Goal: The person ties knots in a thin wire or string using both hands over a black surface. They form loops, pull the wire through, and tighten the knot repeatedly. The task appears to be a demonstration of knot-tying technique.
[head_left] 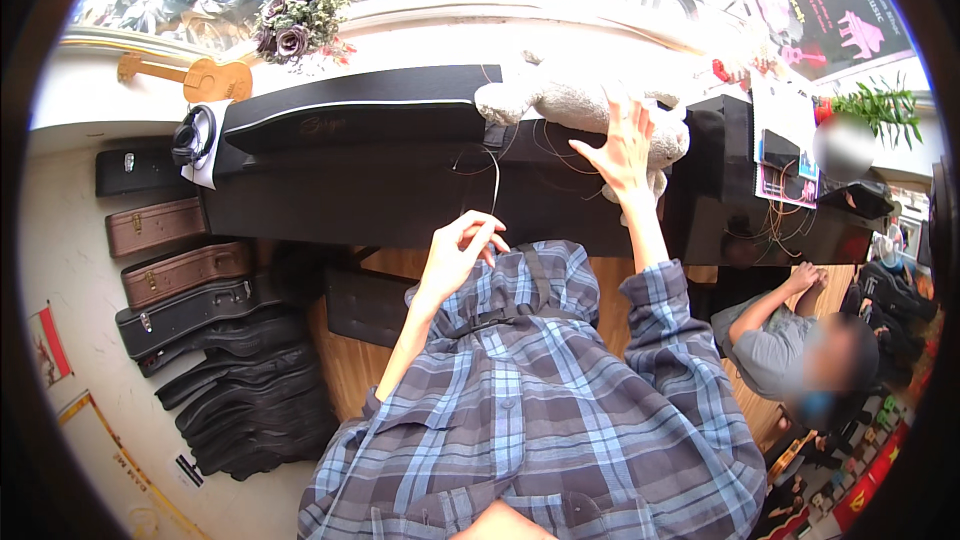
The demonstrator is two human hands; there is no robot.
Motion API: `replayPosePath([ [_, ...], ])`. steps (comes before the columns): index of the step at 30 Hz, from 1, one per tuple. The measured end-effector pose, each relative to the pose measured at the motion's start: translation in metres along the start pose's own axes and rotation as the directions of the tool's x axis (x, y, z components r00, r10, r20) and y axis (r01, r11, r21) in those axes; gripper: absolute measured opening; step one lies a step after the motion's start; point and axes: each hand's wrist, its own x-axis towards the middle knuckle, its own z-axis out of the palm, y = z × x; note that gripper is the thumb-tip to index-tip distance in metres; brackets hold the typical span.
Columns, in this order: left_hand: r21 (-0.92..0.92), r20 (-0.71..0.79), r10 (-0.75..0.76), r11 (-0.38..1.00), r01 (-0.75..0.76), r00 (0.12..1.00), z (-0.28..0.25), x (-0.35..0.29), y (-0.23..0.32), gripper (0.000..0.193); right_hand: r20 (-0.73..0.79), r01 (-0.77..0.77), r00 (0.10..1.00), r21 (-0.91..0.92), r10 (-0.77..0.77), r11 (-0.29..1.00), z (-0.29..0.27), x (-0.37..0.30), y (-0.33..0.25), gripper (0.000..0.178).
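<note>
— Over on the left, what lies by the wall?

— Hard cases (185,270), brown and black, long and boxy. Round headphones (192,135) sit above them.

— What is the left hand (460,250) doing?

— Its fingers pinch a thin white cord (495,180). The cord hangs down the front of the big black piano (400,190).

— And the right hand (622,150)?

— It is spread wide and flat on the fluffy cream toy (560,100) lying on top of the piano.

— So which step is it?

— I think it is sorting the cord by the toy. The cord is skinny, so it needs a gentle pull. The toy is soft and squashy.

— Who is on the right?

— Another person in grey (775,350), sitting low.
</note>
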Motion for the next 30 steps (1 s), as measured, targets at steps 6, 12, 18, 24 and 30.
replayPosePath([
  [6, 0.303, -0.100, 0.048, 0.953, -0.015, 0.994, 0.031, 0.038, -0.011, 0.017, 0.192, 0.035, 0.981, -0.026, -0.029, 0.999, 0.053, 0.030, 0.029, 0.105],
  [12, 0.653, -0.141, 0.361, 0.734, -0.188, 0.922, 0.053, 0.086, -0.021, 0.010, 0.149, -0.022, 0.989, 0.081, 0.010, 0.997, 0.055, 0.027, 0.042, 0.103],
  [18, 0.486, -0.200, 0.244, 0.865, -0.120, 0.949, 0.056, 0.134, -0.026, 0.016, 0.103, -0.166, 0.985, 0.303, 0.141, 0.938, 0.027, 0.030, 0.044, 0.104],
  [24, 0.526, -0.182, 0.229, 0.844, -0.102, 0.956, 0.049, 0.192, -0.043, 0.022, 0.135, -0.304, 0.952, 0.493, 0.273, 0.815, 0.008, 0.039, 0.047, 0.104],
  [30, 0.457, -0.289, 0.311, 0.876, -0.154, 0.906, 0.043, 0.245, -0.050, 0.018, 0.146, -0.346, 0.935, 0.563, 0.322, 0.751, 0.003, 0.046, 0.051, 0.104],
])
